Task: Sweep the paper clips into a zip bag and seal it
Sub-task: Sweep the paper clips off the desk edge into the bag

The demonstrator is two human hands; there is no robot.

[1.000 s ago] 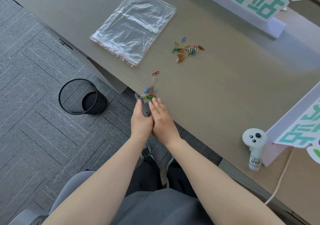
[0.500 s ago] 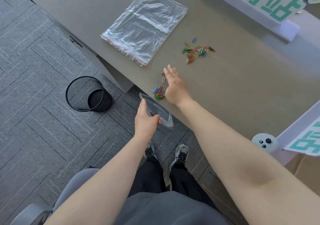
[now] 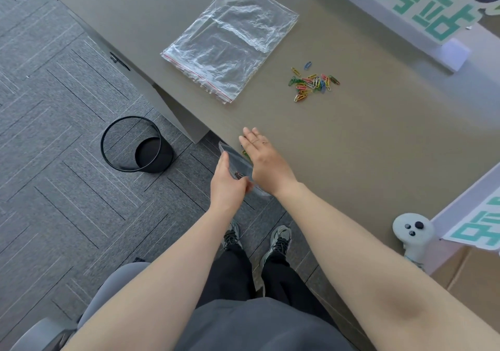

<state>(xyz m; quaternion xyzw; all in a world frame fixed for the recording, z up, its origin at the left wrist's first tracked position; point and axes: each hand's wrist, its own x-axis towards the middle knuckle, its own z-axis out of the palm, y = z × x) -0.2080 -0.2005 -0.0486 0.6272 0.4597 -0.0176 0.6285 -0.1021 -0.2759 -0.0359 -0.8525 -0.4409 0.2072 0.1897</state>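
Left hand (image 3: pixel 227 185) grips a small zip bag (image 3: pixel 238 158) just off the table (image 3: pixel 378 147) edge, fingers curled round it, a few clips visible inside. Right hand (image 3: pixel 263 158) lies flat on the table beside the bag mouth, fingers (image 3: pixel 250 137) straight and released, a few paper clips (image 3: pixel 244 152) between them and the bag. Main paper clip pile (image 3: pixel 313 83) sits further in on the table, well apart from the bag. Stack of larger clear bags (image 3: pixel 230 39) lies left of the pile. Black wire bin (image 3: pixel 135 145) on the floor, left of the bag. White controller (image 3: pixel 412 233) at the table edge, right of the bag.
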